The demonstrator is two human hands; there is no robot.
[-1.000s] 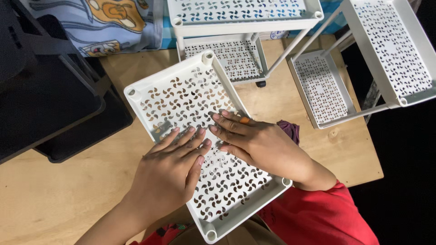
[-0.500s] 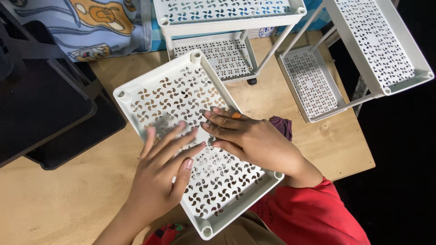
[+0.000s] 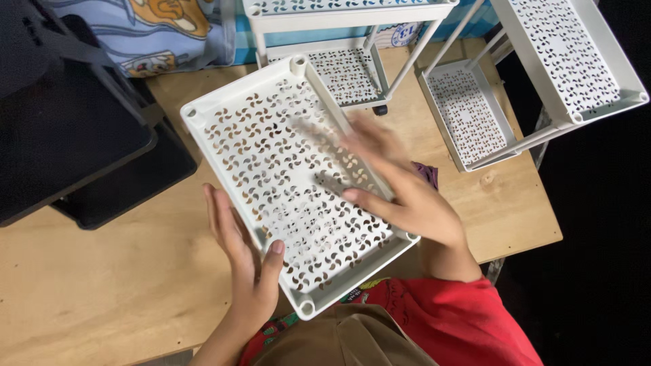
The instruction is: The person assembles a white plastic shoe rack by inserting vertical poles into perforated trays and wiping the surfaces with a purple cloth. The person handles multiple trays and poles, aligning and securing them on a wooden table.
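White perforated tray [image 3: 285, 169] is held tilted over the wooden table [image 3: 102, 298], near edge above the lap. Left hand [image 3: 244, 261] is cupped open against the tray's left rim, thumb hooked on it, not clamped. Right hand [image 3: 400, 193] is laid flat and open on the tray face, blurred; nothing grasped. Slip risk judged: tray only propped, could slide off toward the lap. White shelf racks [image 3: 468, 115] crowd the far-right side; black case [image 3: 74, 142] lies left; bare table remains near-left.

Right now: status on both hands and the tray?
Left hand open, grip along the near left edge of the white perforated tray. Right hand open, blurred, over the tray's right side. Tray on the wooden table. White shelf racks stand behind it.
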